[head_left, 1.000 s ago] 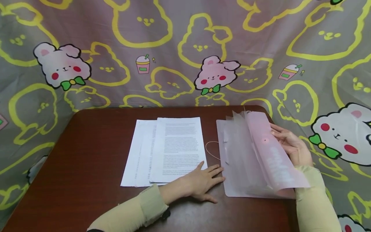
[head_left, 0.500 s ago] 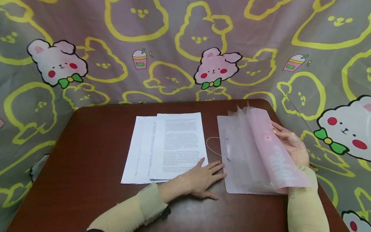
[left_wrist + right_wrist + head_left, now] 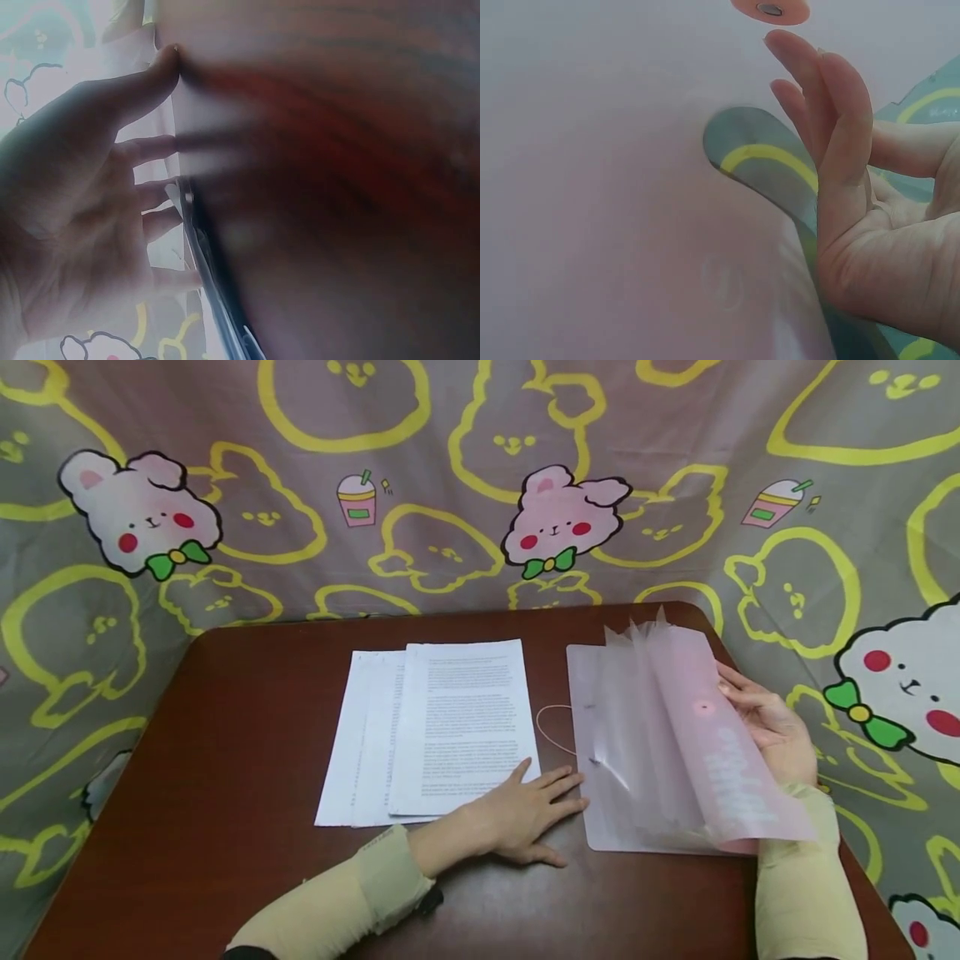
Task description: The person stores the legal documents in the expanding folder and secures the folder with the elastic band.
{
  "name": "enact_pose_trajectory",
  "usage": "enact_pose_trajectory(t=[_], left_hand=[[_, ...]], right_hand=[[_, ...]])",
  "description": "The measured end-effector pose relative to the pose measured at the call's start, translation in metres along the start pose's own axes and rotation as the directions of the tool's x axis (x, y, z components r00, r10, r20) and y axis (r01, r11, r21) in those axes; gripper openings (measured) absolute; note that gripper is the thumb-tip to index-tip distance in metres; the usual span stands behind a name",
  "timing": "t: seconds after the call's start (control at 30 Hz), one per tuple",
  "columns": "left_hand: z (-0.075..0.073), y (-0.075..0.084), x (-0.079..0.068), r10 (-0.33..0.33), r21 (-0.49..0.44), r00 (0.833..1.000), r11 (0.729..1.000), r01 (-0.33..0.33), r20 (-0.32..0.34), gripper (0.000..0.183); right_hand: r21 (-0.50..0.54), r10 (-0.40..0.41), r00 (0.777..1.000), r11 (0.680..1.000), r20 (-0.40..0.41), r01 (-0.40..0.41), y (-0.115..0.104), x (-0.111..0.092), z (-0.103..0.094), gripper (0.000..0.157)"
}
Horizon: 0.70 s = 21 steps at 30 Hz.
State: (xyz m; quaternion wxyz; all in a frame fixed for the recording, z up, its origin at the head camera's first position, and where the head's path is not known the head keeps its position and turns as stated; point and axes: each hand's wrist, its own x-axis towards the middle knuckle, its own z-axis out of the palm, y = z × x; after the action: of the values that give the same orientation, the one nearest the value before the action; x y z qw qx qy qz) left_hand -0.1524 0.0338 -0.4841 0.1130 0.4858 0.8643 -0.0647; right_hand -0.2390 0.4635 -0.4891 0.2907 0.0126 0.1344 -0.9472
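In the head view, a pink folder (image 3: 750,777) with pale lettering, a red button and several clear inner sheets (image 3: 637,735) lies partly opened at the right. Its pink cover stands bent upward. My right hand (image 3: 772,727) supports that cover from its outer side, the fingertips touching it near the edge. The right wrist view shows those fingers (image 3: 840,127) long and only slightly bent beside the cover. Flat on the table, fingers spread, my left hand (image 3: 517,818) lies between the printed papers (image 3: 472,718) and the folder, fingertips by the folder's left edge.
A thin elastic loop (image 3: 551,727) sticks out from the folder's left side. Under everything is a dark brown table (image 3: 240,735). A patterned curtain (image 3: 435,443) hangs close behind its far edge and on both sides.
The head view has tilted down, so the scene sits higher. The clear sheets fan slightly farther apart. My right hand stays at the cover, and my left hand stays flat.
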Motion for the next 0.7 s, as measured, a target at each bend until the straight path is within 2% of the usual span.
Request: enact_pose_trajectory(t=[0.23,0.37,0.53,0.63,0.7], left_hand=[[-0.0007,0.0005,-0.0003,-0.01,-0.011,1.0,1.0,0.01,0.001,0.085],[0.0,0.0013,0.0007,-0.003,-0.029,1.0,1.0,0.003,-0.007,0.084],[-0.001,0.0004,0.0013,0.005,-0.042,1.0,0.999,-0.006,-0.009,0.084],[-0.0029,-0.0029,0.0002,0.022,-0.071,1.0,0.997,-0.022,0.0,0.083],[-0.004,-0.007,-0.0009,0.039,-0.127,0.999,0.991,-0.039,-0.003,0.079]], right_hand=[[0.002,0.004,0.997,1.0,0.076,-0.004,0.0012,-0.0002,-0.0027,0.066],[0.039,0.028,0.997,0.999,0.075,-0.031,0.0025,-0.0008,-0.0057,0.068],[0.037,0.03,0.996,0.999,0.082,-0.033,0.0041,-0.0013,-0.0052,0.065],[0.018,0.033,0.995,0.999,0.096,-0.035,0.0058,0.001,-0.005,0.066],[0.002,0.032,0.993,0.999,0.113,-0.032,0.0061,0.0035,-0.006,0.067]])
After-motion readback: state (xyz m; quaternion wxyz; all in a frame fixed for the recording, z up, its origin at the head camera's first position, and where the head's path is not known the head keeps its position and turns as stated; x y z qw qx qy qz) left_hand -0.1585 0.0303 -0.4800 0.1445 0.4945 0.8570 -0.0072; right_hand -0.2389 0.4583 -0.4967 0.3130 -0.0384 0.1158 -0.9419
